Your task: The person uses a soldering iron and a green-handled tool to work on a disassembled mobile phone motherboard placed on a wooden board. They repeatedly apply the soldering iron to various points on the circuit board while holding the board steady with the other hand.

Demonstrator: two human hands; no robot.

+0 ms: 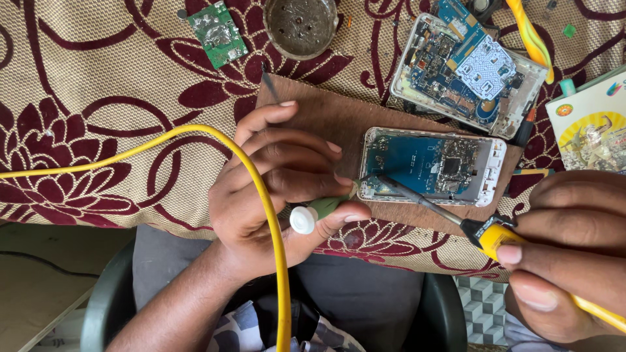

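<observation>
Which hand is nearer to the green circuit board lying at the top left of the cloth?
Left. The left hand lies just below and right of the green circuit board. The right hand, gripping the yellow-handled soldering iron, sits at the far lower right.

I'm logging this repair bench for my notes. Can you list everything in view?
open phone: 1, blue board, on brown mat
brown mat: 1, under phone
second phone: 1, blue board, top right
green board: 1, top left
round dish: 1, dark, top centre
booklet: 1, colourful, right edge
yellow cable: 1, crossing left hand
cloth: 1, beige and maroon, floral
green tool: 1, white cap, left hand
iron: 1, yellow handle, right hand
left hand: 1
right hand: 1
</observation>
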